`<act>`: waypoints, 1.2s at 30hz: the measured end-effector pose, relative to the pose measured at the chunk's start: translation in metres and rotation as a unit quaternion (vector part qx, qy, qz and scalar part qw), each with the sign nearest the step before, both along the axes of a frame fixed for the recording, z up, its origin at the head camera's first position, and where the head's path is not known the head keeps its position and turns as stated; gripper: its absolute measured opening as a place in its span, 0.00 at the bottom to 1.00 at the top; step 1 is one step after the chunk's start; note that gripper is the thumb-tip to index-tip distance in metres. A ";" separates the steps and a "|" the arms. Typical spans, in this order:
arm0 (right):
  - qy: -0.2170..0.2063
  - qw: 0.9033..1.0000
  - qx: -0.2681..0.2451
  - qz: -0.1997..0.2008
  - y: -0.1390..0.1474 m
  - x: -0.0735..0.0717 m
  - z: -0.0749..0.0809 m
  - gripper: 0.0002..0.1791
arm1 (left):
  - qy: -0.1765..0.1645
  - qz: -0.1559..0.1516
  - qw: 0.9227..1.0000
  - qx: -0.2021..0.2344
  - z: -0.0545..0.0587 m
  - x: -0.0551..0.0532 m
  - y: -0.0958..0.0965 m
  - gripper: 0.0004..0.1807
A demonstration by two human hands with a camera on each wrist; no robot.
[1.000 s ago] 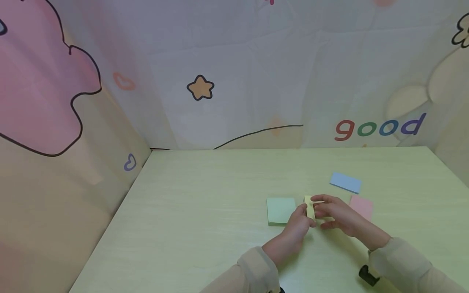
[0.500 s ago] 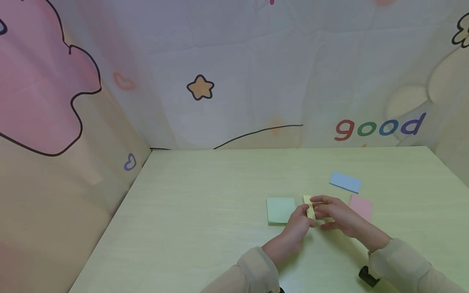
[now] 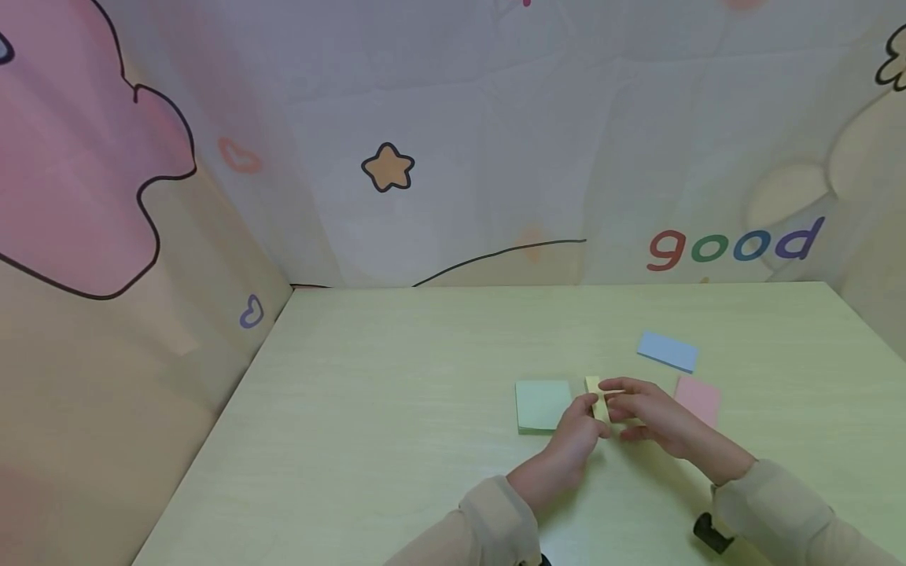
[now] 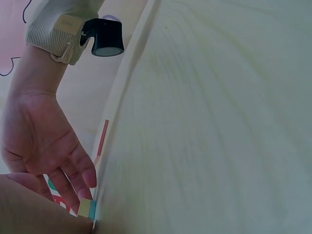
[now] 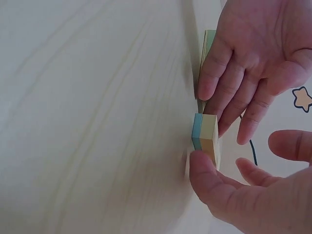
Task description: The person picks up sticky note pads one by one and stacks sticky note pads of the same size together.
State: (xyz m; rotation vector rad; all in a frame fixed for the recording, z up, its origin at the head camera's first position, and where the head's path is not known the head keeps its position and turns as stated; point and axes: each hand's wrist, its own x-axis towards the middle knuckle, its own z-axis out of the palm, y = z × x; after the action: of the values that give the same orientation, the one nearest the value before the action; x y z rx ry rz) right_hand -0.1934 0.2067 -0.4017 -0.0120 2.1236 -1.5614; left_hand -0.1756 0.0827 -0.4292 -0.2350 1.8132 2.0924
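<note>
A small narrow stack of sticky notes (image 3: pixel 593 385) sits on the table between my two hands. In the right wrist view its top layer is yellow (image 5: pixel 209 126), with a blue layer (image 5: pixel 196 131) beneath. Along the stack's left side lies my left hand (image 3: pixel 566 448), its fingers mostly straight and touching it. From the right my right hand (image 3: pixel 654 420) reaches in with loosely bent, spread fingers at the stack's side. A square green sticky note pad (image 3: pixel 541 405) lies just left of the stack, partly behind the left hand.
A blue sticky note pad (image 3: pixel 668 351) lies behind the right hand. Partly covered by the right wrist is a pink pad (image 3: pixel 699 398). The pale table (image 3: pixel 368 409) meets a printed cloth wall (image 3: pixel 481 173) at the back. A black wrist camera (image 4: pixel 107 39) hangs by the right sleeve.
Hardly anything differs. The yellow stack has turned very slightly between the hands; the hands and the other pads stay where they were.
</note>
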 end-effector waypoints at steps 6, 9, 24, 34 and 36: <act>0.013 1.000 -0.002 -0.007 -0.002 -0.004 -0.001 0.29 | 0.009 0.013 1.000 0.006 0.001 -0.001 0.002 0.35; 0.004 1.000 -0.010 -0.017 -0.002 -0.006 -0.001 0.28 | 0.013 0.018 1.000 0.015 0.001 -0.002 0.003 0.37; -0.022 0.999 -0.030 -0.034 -0.003 -0.005 0.002 0.28 | 0.007 0.015 0.999 0.032 0.000 -0.004 0.003 0.36; -0.023 0.999 -0.029 -0.035 -0.003 -0.001 0.001 0.28 | 0.001 0.013 0.999 0.031 0.000 -0.004 0.002 0.34; -0.023 0.999 -0.028 -0.033 -0.002 0.001 0.000 0.29 | 0.000 0.016 0.999 0.030 0.000 -0.004 0.002 0.34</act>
State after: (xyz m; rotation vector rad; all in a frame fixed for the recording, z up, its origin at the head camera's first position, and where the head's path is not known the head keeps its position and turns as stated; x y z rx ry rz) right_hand -0.1928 0.2046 -0.4012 0.0754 2.0643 -1.6422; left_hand -0.1794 0.0850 -0.4291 -0.2493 1.7537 2.1644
